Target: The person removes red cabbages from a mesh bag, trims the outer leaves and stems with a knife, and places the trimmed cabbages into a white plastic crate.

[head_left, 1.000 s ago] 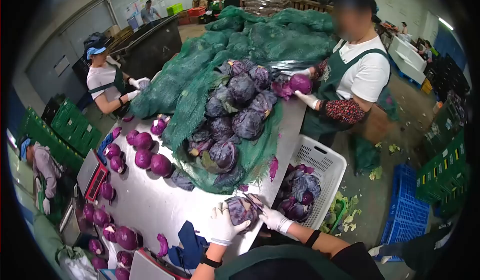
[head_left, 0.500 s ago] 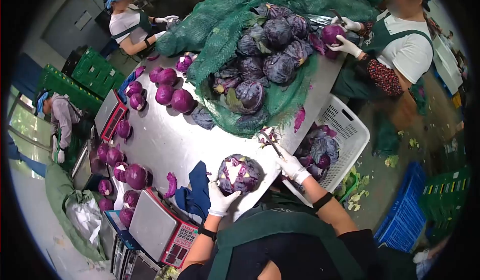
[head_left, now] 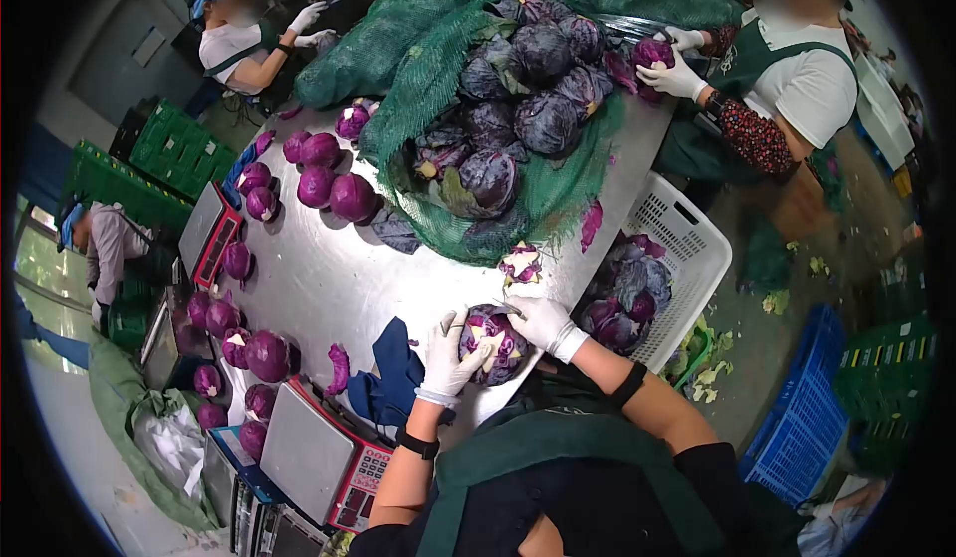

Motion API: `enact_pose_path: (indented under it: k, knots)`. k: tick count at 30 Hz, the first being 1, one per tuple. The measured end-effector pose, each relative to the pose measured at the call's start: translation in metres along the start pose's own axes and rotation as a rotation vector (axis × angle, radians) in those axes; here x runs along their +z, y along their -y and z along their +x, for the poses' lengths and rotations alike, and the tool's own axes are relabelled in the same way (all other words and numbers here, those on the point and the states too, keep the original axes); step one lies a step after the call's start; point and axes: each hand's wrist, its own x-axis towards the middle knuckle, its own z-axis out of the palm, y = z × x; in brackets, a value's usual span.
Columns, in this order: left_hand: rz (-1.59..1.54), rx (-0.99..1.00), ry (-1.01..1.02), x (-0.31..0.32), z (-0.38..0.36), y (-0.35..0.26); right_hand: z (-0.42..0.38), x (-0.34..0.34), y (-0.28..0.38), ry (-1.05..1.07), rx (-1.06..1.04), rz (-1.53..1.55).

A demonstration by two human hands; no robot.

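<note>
A red cabbage [head_left: 505, 361] with a pale cut stem end facing up sits at the table's near edge. Its left side is gripped by my gloved left hand [head_left: 446, 360], with the thumb over the top near the cut. On the far right side of the same head, my gloved right hand [head_left: 543, 326] is closed round a knife [head_left: 512, 308]; only a bit of the blade shows and the handle is hidden by the fingers. Just beyond lies a trimmed stem piece with purple leaf bases [head_left: 521, 263].
Untrimmed cabbages [head_left: 546, 124] lie on green netting [head_left: 423, 139]. Trimmed heads [head_left: 354, 199] stand at left, beside scales [head_left: 309, 447]. A white crate [head_left: 687, 243] of leaves is at right. One co-worker [head_left: 797, 79] holds a cabbage; others are at left.
My right hand has brought the knife left from the stem piece to the cabbage. My left hand has shifted up along the head's side. The co-worker at upper left has raised a hand with leaves.
</note>
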Motion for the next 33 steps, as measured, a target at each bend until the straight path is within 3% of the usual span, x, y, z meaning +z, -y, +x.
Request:
enact_pose_path:
  k: [1, 2, 4, 5, 7, 9, 11, 12, 13, 14, 15, 16, 17, 18, 21, 25, 27, 28, 29, 31, 32, 33]
  knots:
    - [-0.002, 0.001, 0.0, -0.001, -0.001, 0.003, 0.007, -0.001, -0.004, 0.015, 0.057, 0.005]
    - [-0.049, 0.031, 0.011, -0.005, -0.004, 0.008, 0.018, 0.001, -0.029, 0.077, 0.253, -0.084]
    - [-0.214, 0.077, 0.031, -0.011, -0.01, 0.018, 0.016, 0.009, -0.076, -0.047, 0.266, -0.038]
    - [-0.137, 0.157, -0.036, -0.012, -0.017, 0.03, 0.015, 0.007, -0.083, -0.073, 0.248, -0.082]
    - [-0.515, -0.321, -0.072, -0.01, -0.034, 0.044, 0.015, -0.004, -0.09, -0.11, 0.3, -0.15]
    - [-0.446, -0.49, 0.023, -0.029, -0.035, 0.034, 0.016, -0.04, -0.083, -0.23, 0.471, 0.033]
    - [-0.395, -0.279, -0.012, -0.017, -0.037, 0.039, 0.012, -0.066, -0.069, -0.347, 0.267, -0.075]
    - [-0.051, -0.04, -0.015, -0.023, -0.023, 0.027, 0.01, -0.068, -0.056, -0.299, 0.273, -0.129]
    - [-0.157, -0.089, 0.059, -0.024, -0.014, 0.006, 0.005, -0.07, -0.04, -0.184, 0.166, -0.083]
    - [-0.071, -0.131, 0.076, -0.02, -0.008, -0.003, -0.005, -0.055, -0.042, -0.184, -0.2, -0.263]
    - [0.017, -0.17, 0.095, -0.017, -0.002, -0.011, -0.013, -0.037, -0.027, -0.135, -0.077, -0.019]
    - [-0.004, -0.244, 0.085, -0.018, 0.005, -0.023, -0.02, -0.032, -0.008, 0.051, -0.152, 0.0]
    - [-0.009, -0.24, 0.092, -0.015, 0.006, -0.022, -0.028, -0.021, 0.005, 0.046, -0.214, -0.167]
    - [0.048, -0.198, 0.078, -0.012, 0.005, -0.019, -0.03, -0.003, 0.01, -0.008, -0.098, -0.073]
    - [0.117, -0.139, 0.052, -0.01, 0.003, -0.016, -0.014, -0.001, 0.02, 0.06, -0.058, -0.001]
    - [0.026, -0.185, 0.038, -0.013, 0.002, -0.017, 0.012, 0.007, -0.008, -0.022, -0.033, -0.031]
    - [0.064, -0.022, 0.011, -0.009, -0.012, -0.003, 0.029, 0.014, -0.063, -0.034, 0.328, 0.171]
    - [-0.067, -0.072, 0.031, -0.007, -0.021, 0.003, 0.026, 0.019, -0.081, -0.081, 0.311, 0.22]
    - [-0.178, -0.11, 0.03, 0.001, -0.03, 0.015, 0.025, 0.024, -0.095, -0.03, 0.427, 0.404]
    - [-0.589, -0.319, 0.016, 0.01, -0.042, 0.008, 0.025, -0.008, -0.059, 0.067, 0.627, 0.763]
    - [-0.762, -0.332, -0.062, 0.03, -0.05, 0.017, 0.027, -0.007, -0.054, 0.004, 0.643, 0.599]
    - [-0.825, -0.346, -0.122, 0.037, -0.052, 0.01, 0.025, -0.004, -0.055, -0.152, 0.423, 0.413]
